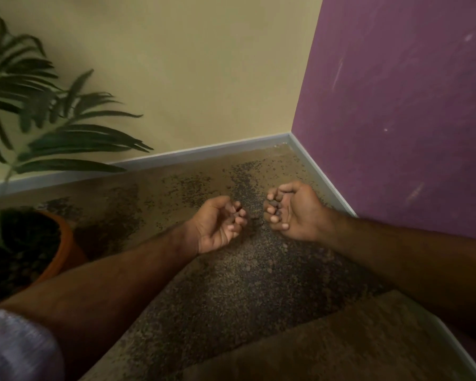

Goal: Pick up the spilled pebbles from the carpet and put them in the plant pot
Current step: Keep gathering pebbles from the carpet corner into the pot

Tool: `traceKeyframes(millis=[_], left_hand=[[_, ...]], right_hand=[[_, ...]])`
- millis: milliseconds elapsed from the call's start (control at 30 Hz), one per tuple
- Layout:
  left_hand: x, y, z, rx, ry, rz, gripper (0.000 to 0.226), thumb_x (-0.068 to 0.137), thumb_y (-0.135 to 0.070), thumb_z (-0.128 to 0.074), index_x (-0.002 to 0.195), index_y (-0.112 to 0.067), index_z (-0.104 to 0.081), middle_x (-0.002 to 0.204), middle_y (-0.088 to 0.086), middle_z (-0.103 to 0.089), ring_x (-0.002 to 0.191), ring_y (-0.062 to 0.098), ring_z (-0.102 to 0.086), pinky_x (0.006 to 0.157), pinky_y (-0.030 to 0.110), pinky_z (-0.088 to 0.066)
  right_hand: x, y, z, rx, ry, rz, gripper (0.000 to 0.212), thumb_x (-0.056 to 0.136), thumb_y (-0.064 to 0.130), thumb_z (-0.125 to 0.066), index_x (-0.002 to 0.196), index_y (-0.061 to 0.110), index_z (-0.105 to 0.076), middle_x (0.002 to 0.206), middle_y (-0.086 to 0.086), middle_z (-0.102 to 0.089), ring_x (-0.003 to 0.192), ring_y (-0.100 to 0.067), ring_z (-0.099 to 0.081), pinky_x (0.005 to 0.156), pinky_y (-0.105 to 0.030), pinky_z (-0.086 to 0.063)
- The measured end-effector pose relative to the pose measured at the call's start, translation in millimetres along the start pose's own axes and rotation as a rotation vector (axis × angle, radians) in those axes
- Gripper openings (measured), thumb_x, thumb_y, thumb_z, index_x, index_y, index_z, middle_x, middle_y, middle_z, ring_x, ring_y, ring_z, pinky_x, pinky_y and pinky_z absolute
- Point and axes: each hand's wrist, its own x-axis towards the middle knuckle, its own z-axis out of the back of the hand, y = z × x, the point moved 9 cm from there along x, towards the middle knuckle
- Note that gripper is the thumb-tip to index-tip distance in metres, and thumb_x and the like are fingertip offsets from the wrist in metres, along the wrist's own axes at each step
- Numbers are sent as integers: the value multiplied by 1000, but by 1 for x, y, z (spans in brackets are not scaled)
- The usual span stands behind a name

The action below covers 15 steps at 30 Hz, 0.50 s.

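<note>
Two hands are up over the carpet (pixel 231 292), palms turned up, close together but apart. Your left hand (pixel 217 225) has its fingers curled in around a few pebbles; only a couple show between the fingertips. Your right hand (pixel 291 211) is cupped too, fingers curled over several dark pebbles (pixel 276 207) sitting in the palm. Loose pebbles and grit (pixel 242 185) lie scattered on the carpet under and beyond your hands, thickest in a dark band running toward the skirting board (pixel 204 151) in the corner. Pot (pixel 66 243), orange, sits at the left edge beside your left forearm, well apart from both hands; its top is dark and blurred. Palm leaves (pixel 66 133) hang above it against the yellow wall. Purple wall (pixel 396 105) on your right. Grey sleeve (pixel 14 347) bottom left.
</note>
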Motion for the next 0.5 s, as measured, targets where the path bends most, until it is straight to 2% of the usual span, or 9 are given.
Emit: traceKeyframes(millis=[100,200,333,433,500], left_hand=[[-17,-4,-7,-37,-5,-14,7,64,-15,-40,65,-12,-47,67,6,-46,45,14,-41,36,12,-24],[-36,-6,-2,43,-133,8,14,69,-23,-46,58,-14,-48,61,4,-47,40,13,-40,35,10,-23],[-70,-9,32,324,-365,56,29,86,-18,-37,58,-19,-45,46,-2,-48,32,10,-41,34,8,-24],[-105,-16,57,404,-470,51,32,92,-14,-33,62,-18,-46,41,-3,-46,29,9,-42,33,9,-26],[-133,-24,72,410,-507,31,33,94,-12,-33,65,-16,-49,45,-1,-48,31,10,-45,33,11,-30]], right_hand=[[-2,10,-24,-34,-40,7,35,89,34,-36,65,13,-52,55,-6,-45,40,-18,-38,35,-15,-21],[-2,7,-47,-140,-86,-18,33,91,28,-41,60,16,-47,54,-5,-50,38,-17,-43,32,-15,-21],[0,-11,-78,-250,-103,-69,37,97,21,-36,63,14,-49,57,-8,-52,40,-18,-45,32,-19,-26],[1,-20,-112,-283,-63,-80,32,98,17,-35,72,11,-53,61,-8,-49,40,-16,-45,33,-20,-27],[1,-26,-138,-292,-18,-80,28,97,13,-36,79,9,-56,62,-7,-49,41,-16,-46,35,-20,-28]])
